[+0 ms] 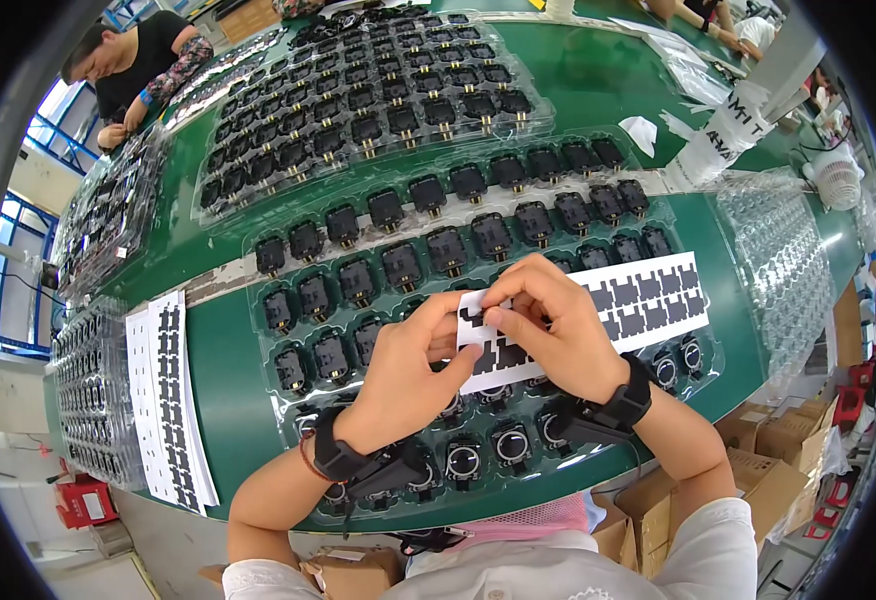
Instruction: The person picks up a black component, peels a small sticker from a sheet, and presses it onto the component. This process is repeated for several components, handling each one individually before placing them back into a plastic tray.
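Note:
A white sheet of black die-cut stickers (648, 302) lies slantwise above a clear plastic tray of black parts. Its left end is pinched between the thumb and fingers of my left hand (413, 355). My right hand (558, 335) reaches over the same end, with thumb and forefinger closed together at the edge of a black sticker (472, 318). The fingertips partly hide that sticker. Under the hands, the clear tray (258, 290) bears rows of square black modules (448, 250). Nearer me, several parts show round ringed faces (511, 441). Both wrists wear black straps with dark devices.
Another filled tray (358, 95) lies farther back on the green table (238, 400). More sticker sheets (173, 400) and a filled tray (93, 390) are at left. Stacked clear trays (778, 265) and a wrapped post (718, 140) stand right. A co-worker (148, 65) sits at far left.

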The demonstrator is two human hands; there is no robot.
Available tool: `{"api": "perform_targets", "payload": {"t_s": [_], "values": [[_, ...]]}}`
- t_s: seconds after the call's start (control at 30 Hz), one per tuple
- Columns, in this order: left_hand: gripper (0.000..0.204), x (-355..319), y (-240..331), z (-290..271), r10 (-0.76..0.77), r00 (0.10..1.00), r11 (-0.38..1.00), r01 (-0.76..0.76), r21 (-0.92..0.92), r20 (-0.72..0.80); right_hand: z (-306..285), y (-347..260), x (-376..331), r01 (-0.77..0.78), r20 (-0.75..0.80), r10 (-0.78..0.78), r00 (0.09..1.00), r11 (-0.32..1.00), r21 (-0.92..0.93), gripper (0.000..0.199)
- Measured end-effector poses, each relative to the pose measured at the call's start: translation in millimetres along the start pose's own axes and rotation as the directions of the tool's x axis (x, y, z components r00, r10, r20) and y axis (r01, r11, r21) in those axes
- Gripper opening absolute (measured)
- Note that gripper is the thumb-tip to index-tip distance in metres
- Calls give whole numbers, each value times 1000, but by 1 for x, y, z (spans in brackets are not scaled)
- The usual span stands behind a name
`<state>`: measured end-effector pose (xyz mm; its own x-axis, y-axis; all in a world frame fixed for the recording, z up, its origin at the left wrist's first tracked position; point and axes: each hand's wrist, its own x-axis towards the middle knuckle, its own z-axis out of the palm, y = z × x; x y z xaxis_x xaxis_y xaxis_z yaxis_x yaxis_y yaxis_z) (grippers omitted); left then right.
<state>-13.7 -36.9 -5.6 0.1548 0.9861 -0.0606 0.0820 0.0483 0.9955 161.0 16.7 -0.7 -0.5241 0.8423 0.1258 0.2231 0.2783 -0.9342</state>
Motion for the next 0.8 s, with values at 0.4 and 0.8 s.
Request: {"api": "perform_targets", "payload": {"t_s": [0.4, 0.8], "values": [[32, -45, 82, -53, 90, 990, 479, 50, 876, -106, -7, 5, -1, -103, -100, 118, 988, 985, 141, 15], [34, -102, 37, -67, -224, 956, 92, 216, 972, -191, 2, 6, 5, 199, -249, -164, 954, 972, 122, 25]]}}
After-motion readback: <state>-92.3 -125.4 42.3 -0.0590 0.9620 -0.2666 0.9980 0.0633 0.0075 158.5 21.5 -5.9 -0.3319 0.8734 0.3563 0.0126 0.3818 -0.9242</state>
